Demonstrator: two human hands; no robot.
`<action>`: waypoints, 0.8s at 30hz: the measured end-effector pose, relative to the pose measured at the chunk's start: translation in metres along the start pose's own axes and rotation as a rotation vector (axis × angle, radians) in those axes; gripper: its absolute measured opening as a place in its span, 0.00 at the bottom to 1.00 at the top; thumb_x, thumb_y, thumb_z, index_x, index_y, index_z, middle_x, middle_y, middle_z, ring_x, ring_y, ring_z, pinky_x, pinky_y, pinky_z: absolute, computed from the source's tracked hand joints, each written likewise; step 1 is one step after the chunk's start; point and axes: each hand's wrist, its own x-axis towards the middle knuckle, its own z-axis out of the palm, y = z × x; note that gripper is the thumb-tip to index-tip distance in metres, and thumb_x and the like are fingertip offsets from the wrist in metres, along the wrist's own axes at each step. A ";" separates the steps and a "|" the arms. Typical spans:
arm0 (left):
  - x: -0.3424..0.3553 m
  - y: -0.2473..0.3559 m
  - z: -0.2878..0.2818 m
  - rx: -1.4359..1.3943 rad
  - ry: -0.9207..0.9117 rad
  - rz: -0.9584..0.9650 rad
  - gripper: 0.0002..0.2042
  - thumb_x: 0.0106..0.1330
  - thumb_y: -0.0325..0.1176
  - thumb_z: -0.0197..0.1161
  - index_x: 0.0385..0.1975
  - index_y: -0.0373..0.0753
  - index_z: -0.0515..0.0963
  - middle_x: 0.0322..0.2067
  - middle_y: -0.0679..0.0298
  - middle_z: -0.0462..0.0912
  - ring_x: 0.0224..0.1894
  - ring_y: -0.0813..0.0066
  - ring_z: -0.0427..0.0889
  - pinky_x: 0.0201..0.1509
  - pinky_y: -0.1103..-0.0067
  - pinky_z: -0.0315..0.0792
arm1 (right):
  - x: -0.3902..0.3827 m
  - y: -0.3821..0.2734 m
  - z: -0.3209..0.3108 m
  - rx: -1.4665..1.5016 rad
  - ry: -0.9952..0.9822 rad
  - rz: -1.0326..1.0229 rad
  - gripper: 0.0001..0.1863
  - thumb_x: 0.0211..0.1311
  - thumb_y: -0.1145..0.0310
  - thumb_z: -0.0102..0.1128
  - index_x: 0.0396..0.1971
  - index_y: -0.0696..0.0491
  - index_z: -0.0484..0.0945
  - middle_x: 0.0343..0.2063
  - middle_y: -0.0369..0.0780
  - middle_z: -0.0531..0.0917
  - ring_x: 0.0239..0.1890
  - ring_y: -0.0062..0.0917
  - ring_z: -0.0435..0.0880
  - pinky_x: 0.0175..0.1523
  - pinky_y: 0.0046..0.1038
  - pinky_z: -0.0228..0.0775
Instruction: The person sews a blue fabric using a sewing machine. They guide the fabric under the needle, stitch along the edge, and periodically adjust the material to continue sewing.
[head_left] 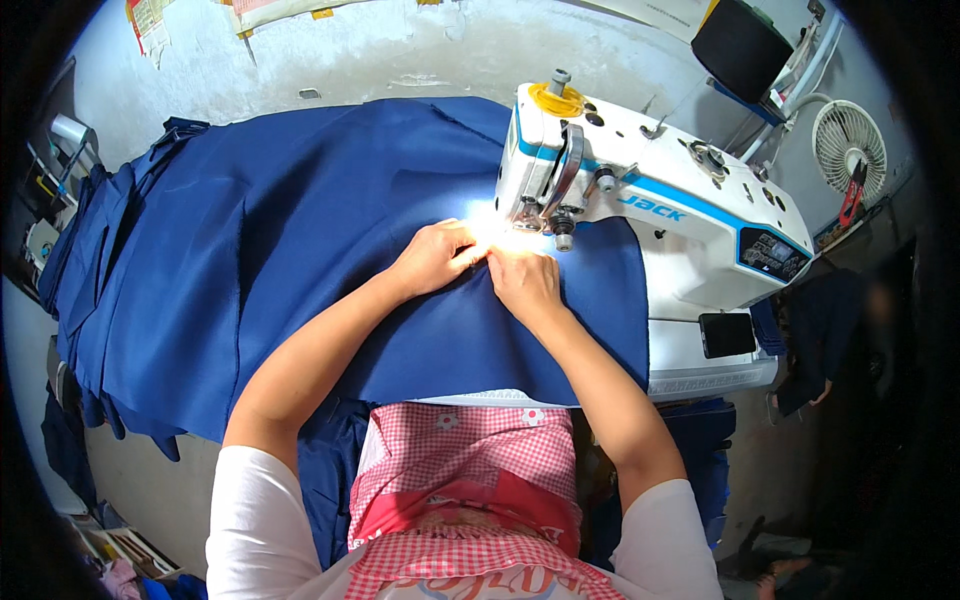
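A large sheet of navy fabric (168,290) lies spread under the white sewing machine (680,240), draping over the worktable's left end. My left hand (437,253) grips the fabric just left and in front of the needle area, with fingers bent. My right hand (525,280) sits beside it, directly in front of the presser foot, its fingers curled and pinching the cloth. The machine's lamp glares over both sets of fingertips, so the exact seam and needle point are washed out.
A black phone (727,334) lies on the machine bed at right. A white fan (848,135) and black lamp-like object (740,45) stand behind. A person in dark clothing (815,340) is at far right. More navy cloth (335,470) hangs below the table's front edge.
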 end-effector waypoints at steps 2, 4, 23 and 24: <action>0.001 -0.002 0.001 -0.064 0.012 -0.019 0.07 0.59 0.32 0.64 0.35 0.37 0.79 0.34 0.57 0.82 0.37 0.58 0.79 0.44 0.71 0.74 | -0.001 -0.002 -0.001 -0.017 -0.022 0.031 0.06 0.59 0.68 0.57 0.34 0.50 0.82 0.26 0.46 0.83 0.28 0.43 0.83 0.34 0.41 0.75; 0.002 -0.005 -0.002 -0.090 -0.054 -0.075 0.07 0.58 0.31 0.64 0.34 0.37 0.79 0.33 0.58 0.82 0.37 0.58 0.79 0.43 0.71 0.73 | 0.000 -0.002 -0.002 -0.015 -0.025 0.037 0.06 0.59 0.68 0.57 0.34 0.50 0.82 0.26 0.45 0.83 0.29 0.43 0.83 0.35 0.41 0.75; -0.021 0.044 0.001 0.282 -0.106 0.144 0.17 0.54 0.38 0.66 0.38 0.34 0.75 0.38 0.53 0.77 0.42 0.55 0.75 0.48 0.67 0.72 | -0.049 0.123 -0.090 -0.355 0.132 0.066 0.10 0.56 0.74 0.55 0.39 0.55 0.76 0.37 0.45 0.77 0.44 0.40 0.76 0.48 0.38 0.70; -0.026 0.054 0.009 0.313 -0.056 0.092 0.18 0.54 0.39 0.66 0.39 0.33 0.75 0.38 0.52 0.77 0.42 0.55 0.74 0.48 0.67 0.71 | -0.037 0.140 -0.082 -0.370 0.117 0.079 0.10 0.57 0.71 0.55 0.39 0.55 0.77 0.39 0.46 0.78 0.45 0.40 0.77 0.49 0.39 0.71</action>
